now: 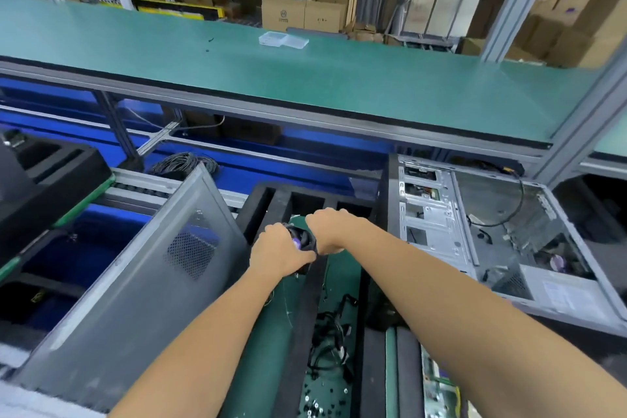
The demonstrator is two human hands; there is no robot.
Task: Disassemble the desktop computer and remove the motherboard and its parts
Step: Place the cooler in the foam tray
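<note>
Both my hands meet over a black foam tray (268, 204) at the centre. My left hand (276, 249) and my right hand (327, 231) both grip a small black cooler fan (302, 239) with a purple hub sticker, held between them above the tray. The opened desktop case (492, 237) lies on its side to the right, its bay mostly bare with a black cable and another purple-labelled fan inside. A green circuit board (437, 387) shows at the bottom right, partly hidden by my right arm.
The grey side panel (135, 285) leans at the left. Loose black cables (334, 346) and several screws (315, 400) lie on the green mat below my arms. A green shelf (305, 78) with a clear plastic box (283, 40) runs across above. Black foam trays sit far left.
</note>
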